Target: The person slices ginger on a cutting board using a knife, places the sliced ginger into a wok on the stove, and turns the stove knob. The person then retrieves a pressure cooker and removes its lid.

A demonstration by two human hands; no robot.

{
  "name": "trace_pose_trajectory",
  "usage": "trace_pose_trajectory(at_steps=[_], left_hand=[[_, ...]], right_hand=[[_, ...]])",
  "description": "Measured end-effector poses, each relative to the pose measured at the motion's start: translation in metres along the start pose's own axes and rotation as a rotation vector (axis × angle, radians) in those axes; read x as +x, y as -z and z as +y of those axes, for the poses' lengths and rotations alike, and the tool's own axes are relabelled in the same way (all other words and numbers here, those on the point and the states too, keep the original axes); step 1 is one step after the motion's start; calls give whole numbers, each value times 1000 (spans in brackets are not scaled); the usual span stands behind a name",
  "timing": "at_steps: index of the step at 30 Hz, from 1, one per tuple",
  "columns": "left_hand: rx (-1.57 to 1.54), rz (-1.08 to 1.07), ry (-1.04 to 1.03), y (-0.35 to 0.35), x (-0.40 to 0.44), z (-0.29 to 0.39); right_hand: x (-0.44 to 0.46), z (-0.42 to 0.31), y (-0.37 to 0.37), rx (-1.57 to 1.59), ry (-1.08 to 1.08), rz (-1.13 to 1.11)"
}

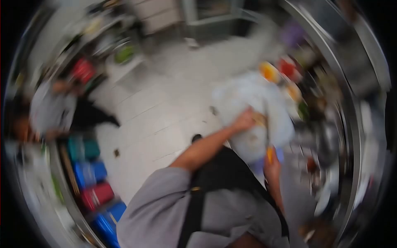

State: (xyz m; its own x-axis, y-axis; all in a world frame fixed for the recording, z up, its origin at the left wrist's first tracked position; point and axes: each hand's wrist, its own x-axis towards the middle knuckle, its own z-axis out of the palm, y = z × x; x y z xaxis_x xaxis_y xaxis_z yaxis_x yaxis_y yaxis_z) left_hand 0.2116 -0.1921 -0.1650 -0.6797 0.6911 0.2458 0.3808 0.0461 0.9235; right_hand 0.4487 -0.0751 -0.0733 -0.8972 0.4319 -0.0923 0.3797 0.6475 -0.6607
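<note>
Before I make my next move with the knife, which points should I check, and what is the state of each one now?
1. Right hand closed on the yellow handle of the knife: ok.
2. Left hand at the brownish food: ok.
3. Left fingertips safely away from the blade: cannot tell, too blurred.
4. Pale work surface under the food: ok.
5. Other person out of knife reach: ok, well off to the left.
6. Sharp view of the work: not ok, blurred.

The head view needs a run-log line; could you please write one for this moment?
left hand: at tan item | right hand: holding yellow-handled knife | blade: over pale board | blade contact: too blurred to tell
</note>
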Motion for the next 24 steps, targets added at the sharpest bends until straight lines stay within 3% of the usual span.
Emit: trace_pose_trajectory(at_steps=[1, 3, 6, 8, 11, 12, 14, 17, 24], left_hand=[[122, -1, 418, 7, 3, 24], [164, -34, 452, 14, 6, 38], [241, -19, 274, 34, -1, 60], [324, 28, 21, 45, -10, 51], [367, 40, -70, 52, -8, 41], [366, 34, -69, 52, -7, 39], [189, 102, 252, 52, -4, 35], [143, 65, 394, 61, -7, 23], [235, -94, 355, 77, -3, 13]], right_hand=[[-4, -15, 6, -97, 18, 48], [-11, -27, 12, -65, 60, 115], [-24, -33, 22, -3, -24, 116], [-33, -36, 16, 15, -43, 114], [-40, -40, 11, 44, -67, 89], [-43, -42, 10, 62, -71, 73], [-45, -46, 8, 70, -65, 76], [-46, -49, 7, 54, -52, 57], [-44, -52, 12, -65, 36, -27]])
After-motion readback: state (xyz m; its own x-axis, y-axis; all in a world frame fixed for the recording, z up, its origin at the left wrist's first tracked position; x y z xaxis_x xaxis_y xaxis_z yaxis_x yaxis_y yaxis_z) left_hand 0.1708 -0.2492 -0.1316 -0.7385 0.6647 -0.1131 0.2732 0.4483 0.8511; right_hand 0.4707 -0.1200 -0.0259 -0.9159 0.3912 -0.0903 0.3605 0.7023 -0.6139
